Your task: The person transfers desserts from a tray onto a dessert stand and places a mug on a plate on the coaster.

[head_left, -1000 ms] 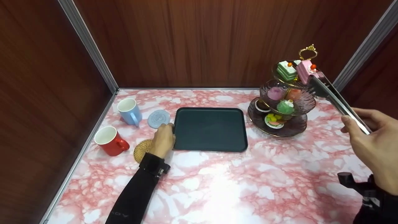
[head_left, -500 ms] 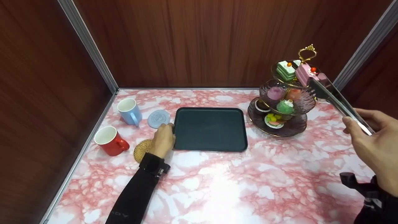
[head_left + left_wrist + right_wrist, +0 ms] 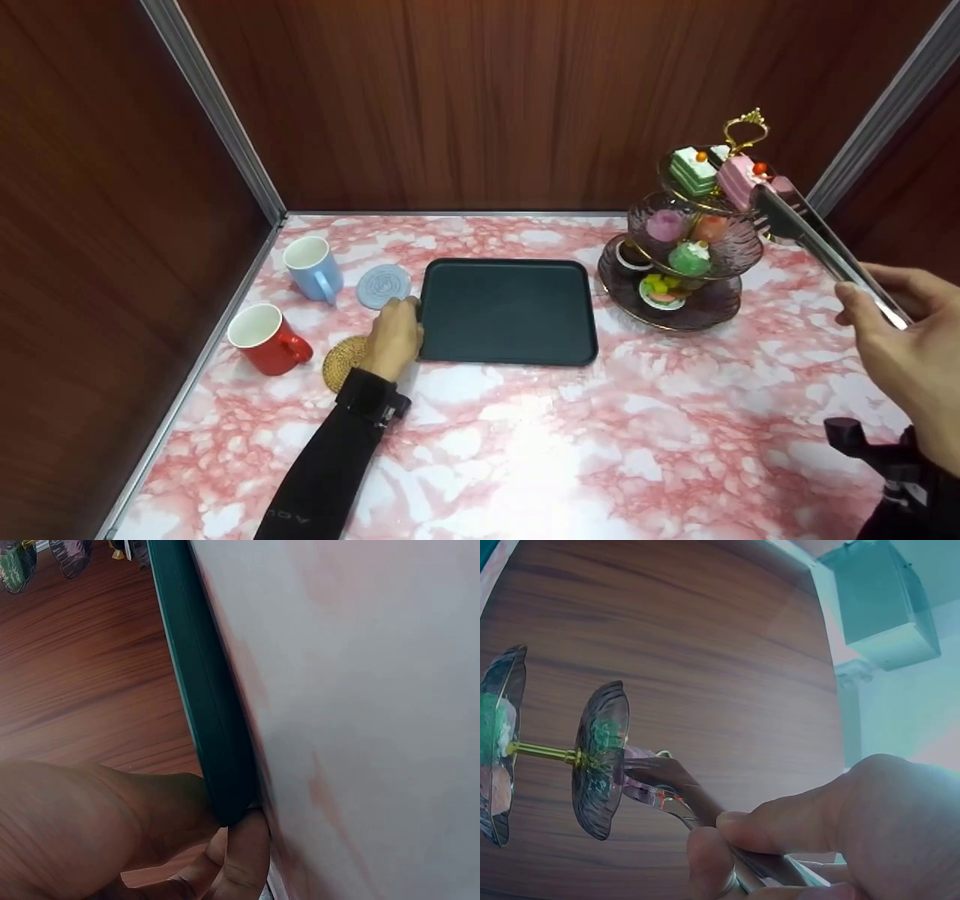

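Observation:
My left hand grips the left edge of a dark green tray. In the left wrist view the thumb lies on one side of the tray rim and fingers on the other. My right hand holds metal tongs pointing up and left. Their fork-like tips are at a pink cake slice with a red berry, on the top tier of a purple glass cake stand. The right wrist view shows thumb and fingers pressing the tongs' arms from both sides. The slice is partly hidden there.
A green cake slice sits beside the pink one; several small desserts fill the lower tiers. At left are a blue mug, a red mug, a grey-blue coaster and a woven coaster. Wooden panels surround the table.
The right hand and tongs have shifted slightly right and down. The pink slice sits a little lower, and the stand's top has swayed slightly. The left hand and tray have stayed still.

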`<act>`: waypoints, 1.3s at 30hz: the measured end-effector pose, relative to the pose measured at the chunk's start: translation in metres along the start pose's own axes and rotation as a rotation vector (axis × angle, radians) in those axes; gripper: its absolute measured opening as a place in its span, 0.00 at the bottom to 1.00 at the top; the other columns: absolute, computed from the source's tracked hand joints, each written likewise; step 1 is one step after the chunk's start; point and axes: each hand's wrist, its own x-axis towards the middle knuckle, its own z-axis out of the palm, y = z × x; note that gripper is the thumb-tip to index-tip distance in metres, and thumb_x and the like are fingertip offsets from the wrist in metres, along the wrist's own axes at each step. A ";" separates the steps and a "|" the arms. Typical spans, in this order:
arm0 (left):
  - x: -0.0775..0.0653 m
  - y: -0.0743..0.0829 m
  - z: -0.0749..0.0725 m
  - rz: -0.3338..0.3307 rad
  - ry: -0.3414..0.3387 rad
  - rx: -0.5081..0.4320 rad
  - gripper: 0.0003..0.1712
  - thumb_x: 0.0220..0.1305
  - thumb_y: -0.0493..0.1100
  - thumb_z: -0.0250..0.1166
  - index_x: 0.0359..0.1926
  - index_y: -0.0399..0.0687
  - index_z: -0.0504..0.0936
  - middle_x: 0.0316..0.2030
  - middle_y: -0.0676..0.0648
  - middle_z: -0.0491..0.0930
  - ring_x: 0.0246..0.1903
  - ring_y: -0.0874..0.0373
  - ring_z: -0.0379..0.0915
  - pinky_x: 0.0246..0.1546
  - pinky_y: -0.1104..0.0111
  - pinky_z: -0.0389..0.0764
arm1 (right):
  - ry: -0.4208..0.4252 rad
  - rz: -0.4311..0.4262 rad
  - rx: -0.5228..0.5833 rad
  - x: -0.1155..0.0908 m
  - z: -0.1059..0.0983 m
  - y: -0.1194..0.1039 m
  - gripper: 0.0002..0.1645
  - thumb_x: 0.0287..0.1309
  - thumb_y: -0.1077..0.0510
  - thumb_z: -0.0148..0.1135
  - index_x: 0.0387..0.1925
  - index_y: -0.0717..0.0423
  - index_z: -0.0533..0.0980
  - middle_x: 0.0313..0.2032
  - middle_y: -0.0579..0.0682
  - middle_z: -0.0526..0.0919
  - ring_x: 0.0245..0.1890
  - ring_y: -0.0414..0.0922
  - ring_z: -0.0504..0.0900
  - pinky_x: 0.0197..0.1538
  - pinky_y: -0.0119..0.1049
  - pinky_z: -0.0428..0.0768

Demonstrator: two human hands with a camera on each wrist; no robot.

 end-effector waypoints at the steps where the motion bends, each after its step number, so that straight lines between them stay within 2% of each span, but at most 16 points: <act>1: 0.000 0.000 0.000 0.005 0.002 -0.001 0.18 0.53 0.36 0.60 0.48 0.45 0.77 0.38 0.41 0.76 0.36 0.44 0.77 0.35 0.54 0.79 | 0.001 0.001 -0.001 0.000 0.000 0.000 0.17 0.50 0.61 0.66 0.45 0.55 0.80 0.20 0.35 0.82 0.17 0.33 0.78 0.14 0.25 0.65; 12: 0.000 0.000 0.001 -0.004 -0.004 -0.005 0.17 0.53 0.36 0.61 0.47 0.45 0.78 0.36 0.41 0.75 0.35 0.44 0.77 0.34 0.54 0.78 | 0.025 0.002 -0.002 0.001 0.000 0.001 0.20 0.49 0.59 0.67 0.47 0.55 0.79 0.23 0.32 0.82 0.18 0.31 0.79 0.15 0.22 0.69; 20: 0.000 0.000 0.001 -0.023 -0.019 -0.018 0.20 0.53 0.36 0.61 0.50 0.46 0.77 0.38 0.42 0.75 0.35 0.44 0.77 0.33 0.54 0.79 | 0.019 0.015 -0.001 0.001 0.002 0.000 0.18 0.50 0.59 0.66 0.46 0.56 0.80 0.26 0.35 0.84 0.19 0.34 0.78 0.17 0.23 0.69; 28: 0.001 0.001 0.001 -0.061 -0.035 -0.026 0.22 0.52 0.35 0.60 0.51 0.48 0.77 0.40 0.42 0.75 0.37 0.43 0.77 0.34 0.53 0.79 | 0.051 -0.031 0.008 0.001 0.002 0.003 0.18 0.51 0.59 0.66 0.46 0.55 0.79 0.24 0.31 0.82 0.17 0.31 0.77 0.15 0.22 0.67; 32: 0.001 0.001 0.002 -0.053 -0.039 -0.027 0.21 0.53 0.36 0.61 0.50 0.47 0.77 0.39 0.42 0.75 0.37 0.43 0.77 0.34 0.54 0.79 | 0.060 -0.048 0.015 0.001 0.002 0.004 0.18 0.50 0.60 0.66 0.46 0.56 0.80 0.24 0.28 0.82 0.16 0.30 0.77 0.15 0.21 0.68; 39: 0.001 0.000 0.002 -0.038 -0.028 -0.021 0.19 0.53 0.36 0.61 0.48 0.46 0.78 0.38 0.42 0.74 0.35 0.44 0.77 0.34 0.54 0.78 | 0.067 -0.058 0.017 0.001 0.000 0.004 0.18 0.50 0.61 0.66 0.46 0.57 0.80 0.19 0.29 0.80 0.16 0.29 0.77 0.13 0.22 0.65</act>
